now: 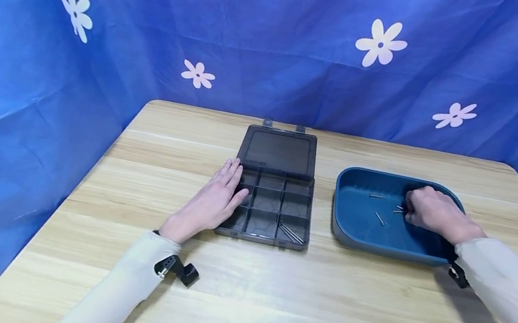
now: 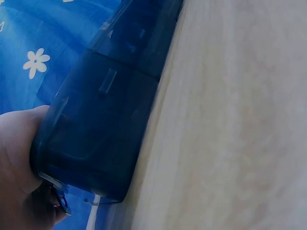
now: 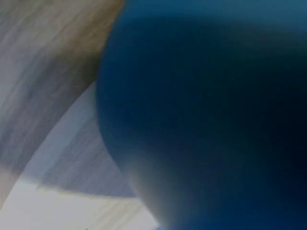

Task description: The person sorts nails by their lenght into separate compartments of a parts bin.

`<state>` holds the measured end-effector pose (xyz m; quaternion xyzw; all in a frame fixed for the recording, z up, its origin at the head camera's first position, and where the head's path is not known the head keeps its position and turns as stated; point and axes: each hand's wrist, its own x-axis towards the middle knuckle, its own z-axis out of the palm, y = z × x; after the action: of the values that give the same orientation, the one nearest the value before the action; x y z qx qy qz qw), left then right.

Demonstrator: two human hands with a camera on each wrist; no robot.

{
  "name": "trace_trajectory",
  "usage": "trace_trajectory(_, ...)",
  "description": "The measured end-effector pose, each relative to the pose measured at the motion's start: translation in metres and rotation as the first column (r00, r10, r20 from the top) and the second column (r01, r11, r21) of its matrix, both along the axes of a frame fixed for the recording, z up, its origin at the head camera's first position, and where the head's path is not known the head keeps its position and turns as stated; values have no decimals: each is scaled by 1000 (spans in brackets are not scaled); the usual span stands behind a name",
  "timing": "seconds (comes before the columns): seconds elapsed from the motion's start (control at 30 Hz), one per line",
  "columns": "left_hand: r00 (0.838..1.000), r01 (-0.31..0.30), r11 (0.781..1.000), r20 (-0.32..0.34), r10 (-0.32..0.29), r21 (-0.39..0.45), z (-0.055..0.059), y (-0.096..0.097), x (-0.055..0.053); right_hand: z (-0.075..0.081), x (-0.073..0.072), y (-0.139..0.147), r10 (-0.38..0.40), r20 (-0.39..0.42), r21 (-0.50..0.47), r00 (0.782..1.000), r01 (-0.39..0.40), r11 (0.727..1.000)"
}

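Observation:
My left hand (image 1: 214,195) lies along the left side of a dark see-through compartment box (image 1: 262,231), fingers straight over its edge. In the left wrist view, the box's side wall (image 2: 96,139) stands on the table by that hand. Long thin silver screws (image 1: 292,233) lie in its front right compartment. My right hand (image 1: 436,213) reaches down into a blue bin (image 1: 345,229), fingers bent and their tips hidden; I cannot tell whether they pinch anything. Loose screws (image 1: 380,218) lie on the bin's floor left of this hand. The bin's wall (image 3: 192,105) fills most of the right wrist view.
The box's lid (image 1: 279,152) is folded back flat on the wooden table (image 1: 296,314), away from me. Behind the table hangs a blue flowered cloth (image 1: 289,36). The bin stands to the right of the box, with a strip of table between them.

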<state>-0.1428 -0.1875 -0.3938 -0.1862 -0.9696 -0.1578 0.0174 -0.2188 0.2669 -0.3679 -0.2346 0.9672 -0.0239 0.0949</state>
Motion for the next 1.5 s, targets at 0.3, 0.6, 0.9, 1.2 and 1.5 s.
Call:
trace_trajectory(0.3,1000,-1,1000,-11,1,-1,-2,1,-1,1,0,5,19,-37,-52,999,-20,998)
trace_trajectory(0.6,1000,-7,1000,2,7,-7,1,-1,1,6,7,5,79,-148,-234,986,-112,966)
trace_trajectory(0.9,1000,-10,1000,-3,10,-6,-5,0,3,2,15,0,70,-189,-240,979,-116,964)
trace_trajectory(1.2,1000,-12,1000,-20,13,3,-5,1,3,3,22,-9,27,-203,-315,979,-92,945)
trace_trajectory(1.5,1000,-11,1000,-20,11,7,-6,3,4,4,27,-14,42,-229,-322,973,-117,940)
